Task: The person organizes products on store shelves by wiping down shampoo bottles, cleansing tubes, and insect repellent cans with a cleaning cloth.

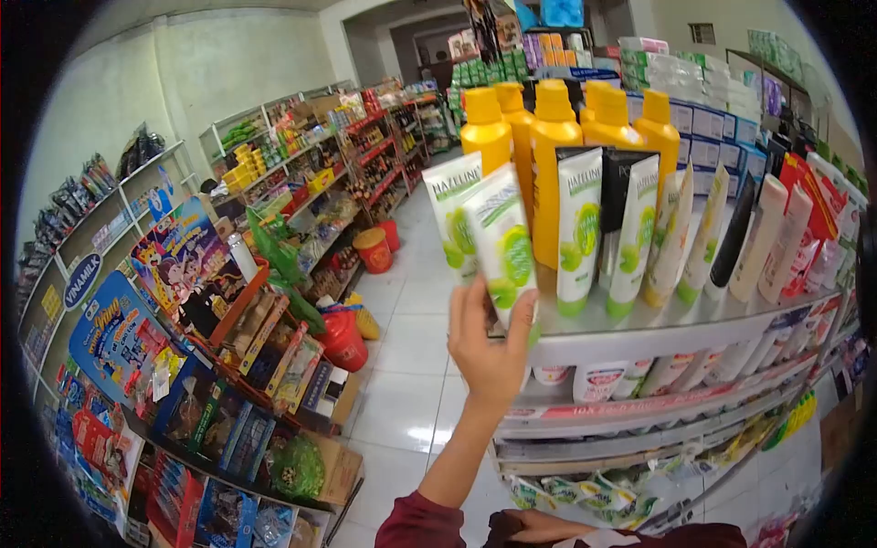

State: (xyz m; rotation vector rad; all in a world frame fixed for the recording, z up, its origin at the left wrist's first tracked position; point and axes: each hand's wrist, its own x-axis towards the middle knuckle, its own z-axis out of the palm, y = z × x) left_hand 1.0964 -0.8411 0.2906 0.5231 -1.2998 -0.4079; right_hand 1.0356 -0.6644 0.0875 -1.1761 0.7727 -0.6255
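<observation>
Centre of frame: I have the left hand (pixel 489 352) closed around the lower part of a white-and-green tube (pixel 504 242), thumb on its right side, fingers on its left. The tube leans left at the front edge of the shelf (pixel 630 340), overlapping a second Hazeline tube (pixel 449 205); I cannot tell whether the fingers also grip that one.

Bottom of frame, right of centre: the right hand (pixel 548 526) lies low, near a dark item (pixel 505 524). Its grip I cannot tell.

Upper right of centre: yellow bottles (pixel 557 137) stand upright behind the tubes. To the right, two upright green-capped tubes (pixel 577 228), then a row of leaning tubes. Contents of bottles and tubes: sealed from view.

Below the shelf top: a lower tier holds white bottles (pixel 598 382).

Left of centre: a red bucket (pixel 343 342) stands on the tiled floor (pixel 397 374); contents too small to make out.

Lower left: a cardboard box (pixel 340 468) holds a green mesh bag (pixel 297 466) with small brownish pieces inside. Nearby trays hold packets (pixel 219 521).
</observation>
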